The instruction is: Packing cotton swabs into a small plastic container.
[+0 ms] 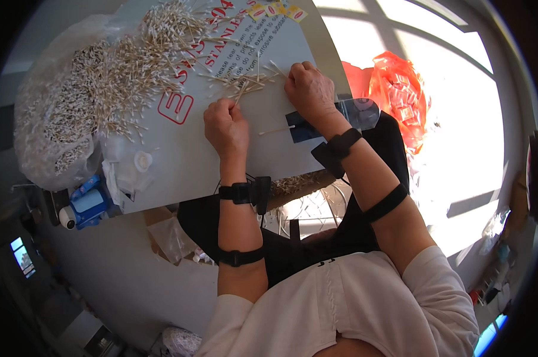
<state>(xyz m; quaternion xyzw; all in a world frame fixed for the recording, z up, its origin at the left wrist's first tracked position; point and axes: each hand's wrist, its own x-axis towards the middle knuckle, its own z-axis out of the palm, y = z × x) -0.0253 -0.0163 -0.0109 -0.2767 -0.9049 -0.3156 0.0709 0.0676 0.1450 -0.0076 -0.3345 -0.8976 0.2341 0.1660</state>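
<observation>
- White cloth of the person's shirt fills the near edge, with both bare forearms rising from it, each banded by black straps at the wrist and below the elbow.
- The left hand [225, 126] is curled into a fist, its fingers closed around a small bunch of cotton swabs [240, 92] whose ends stick out past the knuckles.
- The right hand [309, 90] lies knuckles up, fingers bent down onto the scattered swabs [263, 76] just left of its fingertips; whether it pinches any of them cannot be told.
- One single swab [276, 129] lies alone between the two hands, just nearer than the fingers of both.
- All this rests on a grey-white board [180, 160] with red print, serving as tabletop across the person's lap.
- Beyond the left fingers and farther left, a big loose heap of swabs [144, 65] spreads over the board.
- Farther left still, a clear plastic bag [49, 119] bulges with more swabs.
- To the right of the right hand, well apart, an orange plastic bag [400, 95] lies on the sunlit floor.
</observation>
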